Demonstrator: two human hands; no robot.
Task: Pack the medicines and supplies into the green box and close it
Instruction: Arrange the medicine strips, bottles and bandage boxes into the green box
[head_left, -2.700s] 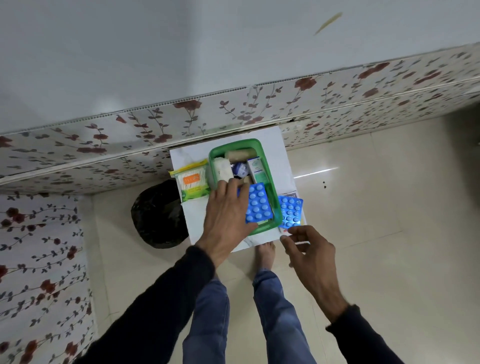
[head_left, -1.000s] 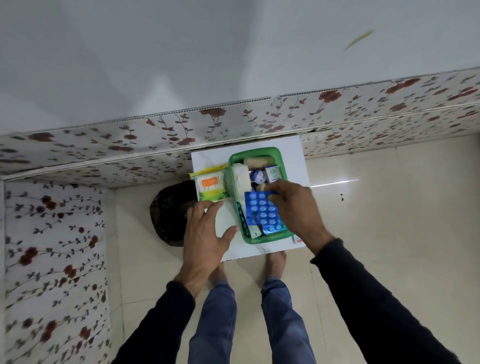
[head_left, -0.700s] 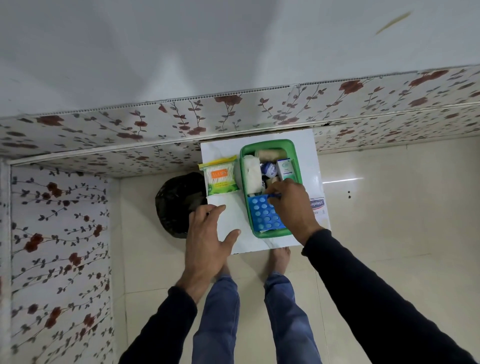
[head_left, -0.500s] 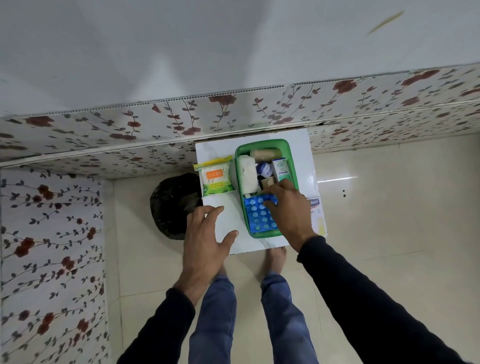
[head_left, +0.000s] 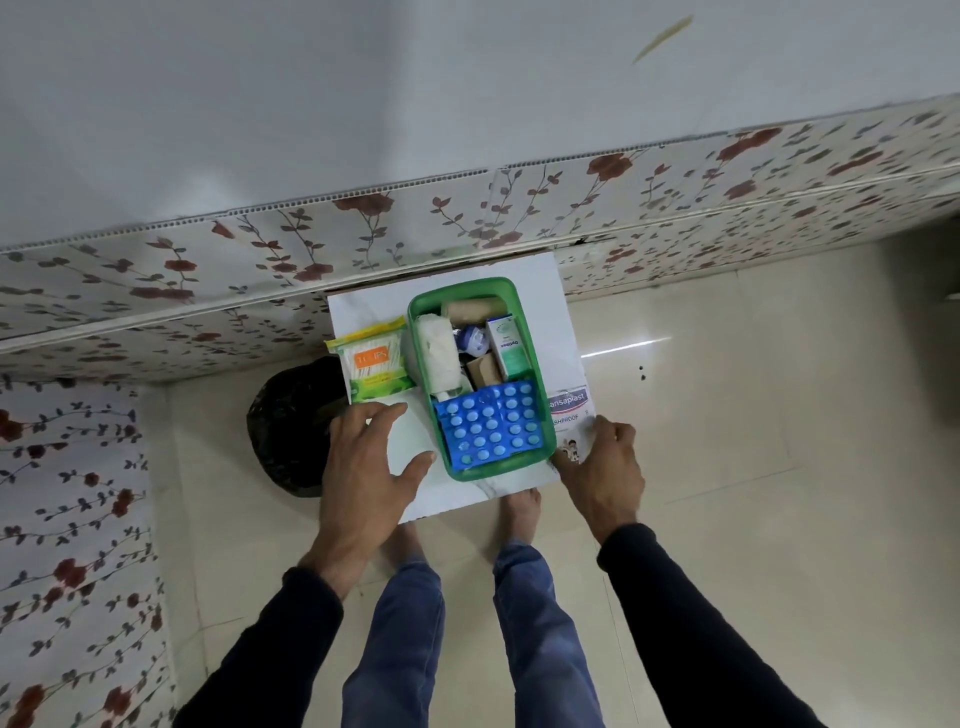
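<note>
The open green box (head_left: 463, 285) stands on a small white table (head_left: 553, 332). Blue blister packs (head_left: 488, 427) lie flat in its near end. Behind them sit a white bandage roll (head_left: 439, 353), a green-and-white carton (head_left: 507, 344) and other small items. A yellow-green pack of cotton swabs (head_left: 375, 364) lies on the table left of the box. My left hand (head_left: 366, 467) rests flat on the table, fingers spread, just below the swabs. My right hand (head_left: 602, 467) pinches the near end of a plaster pack (head_left: 569, 408) lying right of the box. No lid is visible.
A black bag (head_left: 288, 421) sits on the floor left of the table. A flowered wall panel (head_left: 467, 218) runs right behind the table. Beige floor tiles (head_left: 727, 415) stretch to the right. My legs and bare feet are below the table's near edge.
My right hand has left the blister packs lying in the box and moved right onto the plaster pack. My left hand has stayed on the table.
</note>
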